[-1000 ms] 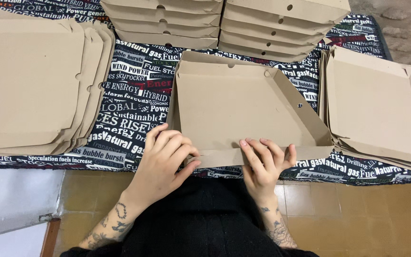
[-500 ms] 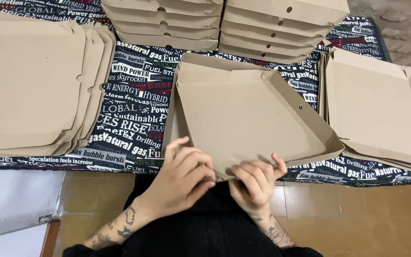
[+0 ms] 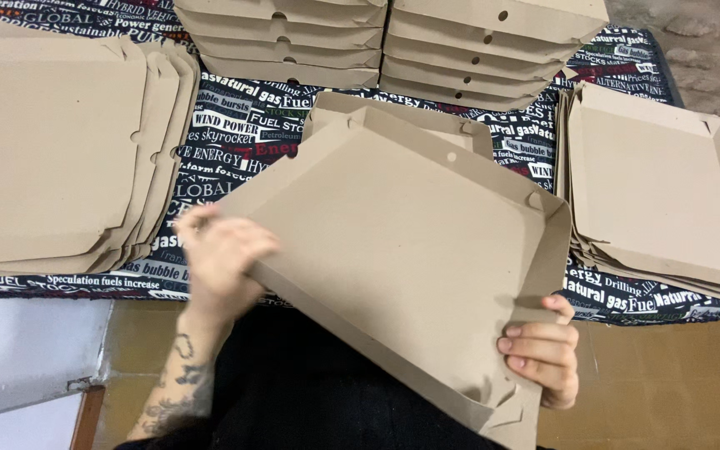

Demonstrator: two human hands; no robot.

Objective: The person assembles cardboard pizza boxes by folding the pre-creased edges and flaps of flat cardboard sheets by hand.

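A brown cardboard box tray (image 3: pixel 402 242) with folded-up side walls is lifted off the table and tilted toward me, its inside facing the camera. My right hand (image 3: pixel 542 352) grips its near right corner, fingers curled over the wall. My left hand (image 3: pixel 220 254), blurred by motion, holds the tray's left edge. A second folded cardboard piece (image 3: pixel 393 112) lies behind the raised tray on the table.
A pile of flat cardboard blanks (image 3: pixel 52 150) lies at the left, another pile (image 3: pixel 660 192) at the right. Two stacks of closed boxes (image 3: pixel 293 37) (image 3: pixel 493 46) stand at the back. A printed dark tablecloth (image 3: pixel 235 125) covers the table; tiled floor (image 3: pixel 677 375) below.
The tray lay flat on the table with both hands pressing its front edge. Now it is raised and tilted toward me, my left hand on its left edge, my right on its corner.
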